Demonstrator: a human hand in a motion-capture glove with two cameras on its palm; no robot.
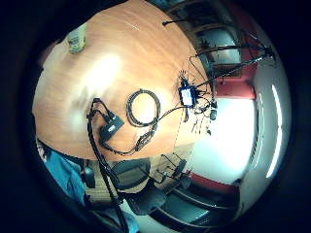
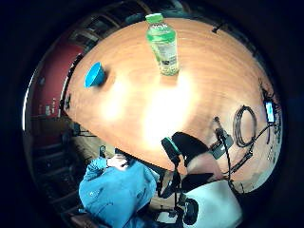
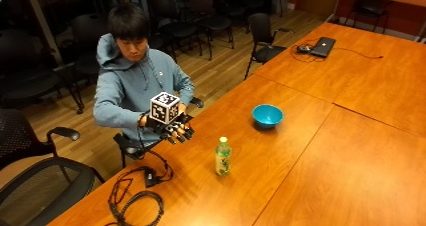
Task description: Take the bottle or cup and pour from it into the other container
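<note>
Hovering our gloved hand (image 3: 174,129) above the counter (image 3: 319,151) edge with fingers loosely curled and grasping nothing, we judge it poised to reach the capped bottle (image 3: 223,157), upright nearby, with the bowl (image 3: 267,115) farther off for pouring.

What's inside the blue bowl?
The blue bowl on the wooden table looks empty from the outside view: only its blue inside shows. The near wall hides part of the bottom, so that bit can't be checked.
</note>
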